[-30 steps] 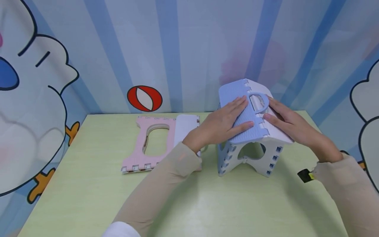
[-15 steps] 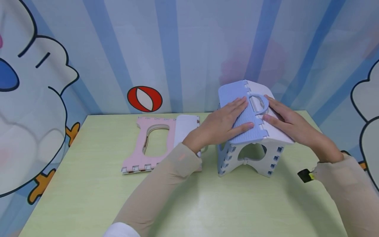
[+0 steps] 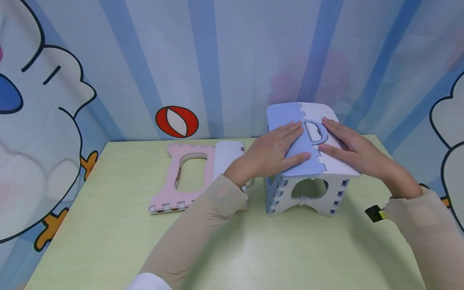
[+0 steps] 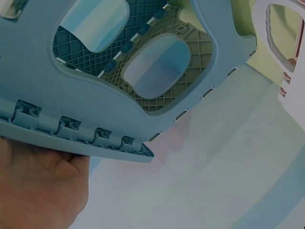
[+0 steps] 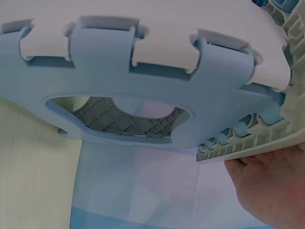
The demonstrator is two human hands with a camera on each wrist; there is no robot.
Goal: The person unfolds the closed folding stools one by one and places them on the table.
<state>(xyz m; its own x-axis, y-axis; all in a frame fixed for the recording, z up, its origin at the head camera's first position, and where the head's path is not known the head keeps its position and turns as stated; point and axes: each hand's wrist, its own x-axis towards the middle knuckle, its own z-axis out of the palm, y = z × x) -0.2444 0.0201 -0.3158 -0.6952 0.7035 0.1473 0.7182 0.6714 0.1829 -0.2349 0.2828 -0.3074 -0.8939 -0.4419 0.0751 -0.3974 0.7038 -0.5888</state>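
Observation:
A folding step stool (image 3: 284,114) stands upright on its legs at the right of the table, its top half blue and half white. The two halves lie almost level, with a blue handle (image 3: 324,133) along the seam. My left hand (image 3: 270,153) rests on the blue half, fingers straight. On the white half my right hand (image 3: 362,155) presses, fingers extended. From below, the left wrist view shows that hand (image 4: 43,186) against the top's edge and the stool's blue side panel (image 4: 28,62). The right wrist view shows my hand (image 5: 271,186) against the ribbed white panel (image 5: 238,150).
A folded pink and white stool (image 3: 166,197) lies flat on the table (image 3: 282,249), left of the standing one and partly behind my left forearm. Behind the table hangs a striped blue backdrop (image 3: 239,72) with cartoon figures. A small black tag (image 3: 373,213) hangs at my right sleeve.
The stool's top has flattened: its raised middle seam and the handle have sunk between my hands. Both hands keep their places on the two halves. The pink stool has not moved.

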